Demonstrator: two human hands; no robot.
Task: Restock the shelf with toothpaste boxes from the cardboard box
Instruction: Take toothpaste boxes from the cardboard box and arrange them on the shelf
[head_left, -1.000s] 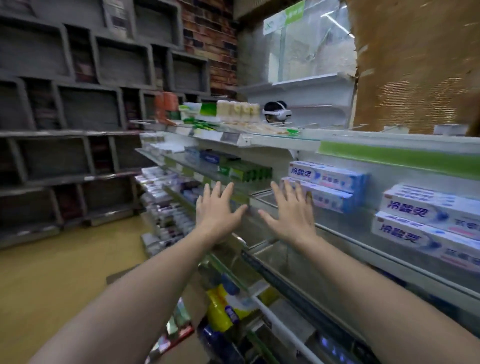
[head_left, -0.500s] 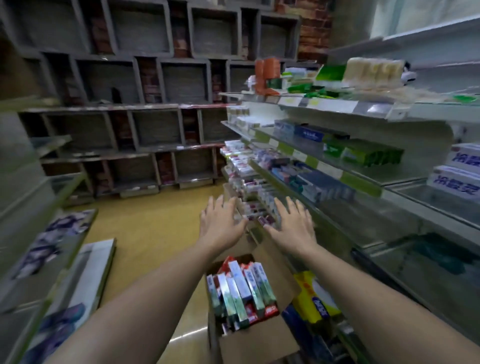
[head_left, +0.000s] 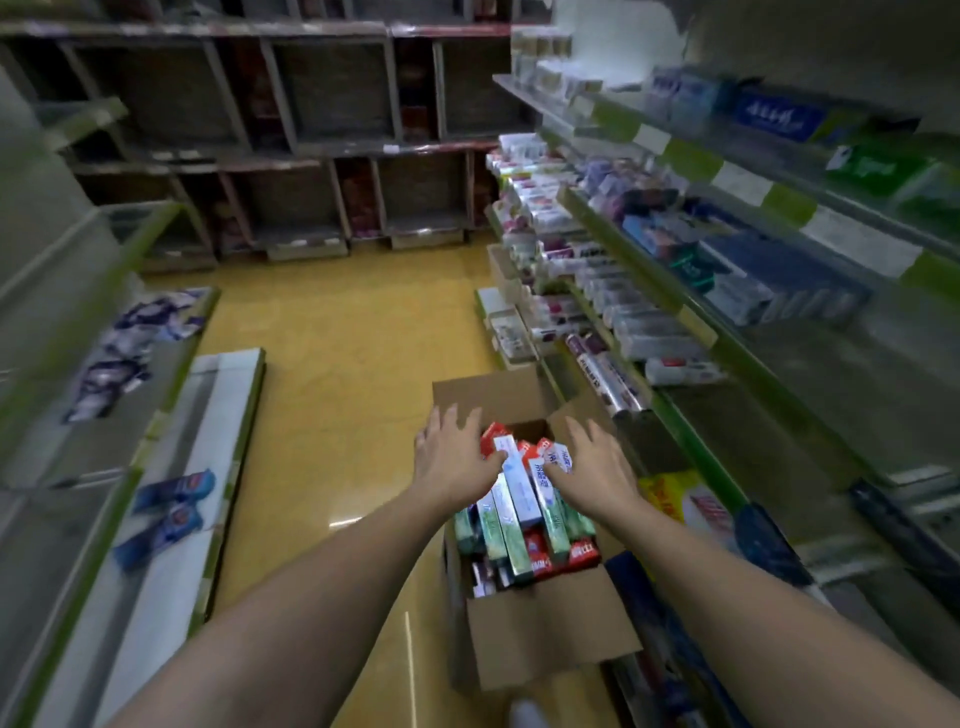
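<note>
Shop aisle: restocker turns from shelf (head_left: 779, 410) back to box (head_left: 545, 639) on the floor (head_left: 337, 364).
Left grip (head_left: 457, 457) and right grip (head_left: 592, 470), up at the shelf a second ago, are now down at the box. Fingers spread and holding nothing, they lie on or just over the toothpaste (head_left: 519, 499) packed inside; the next pick looks imminent.

The open brown cardboard box (head_left: 540, 644) looks matt and papery. The red, white and green toothpaste boxes (head_left: 519, 499) inside are smooth printed card with a slight sheen. The yellow floor (head_left: 337, 364) is glossy and smooth. The grey shelf (head_left: 779, 415) looks like matt painted metal.
</note>
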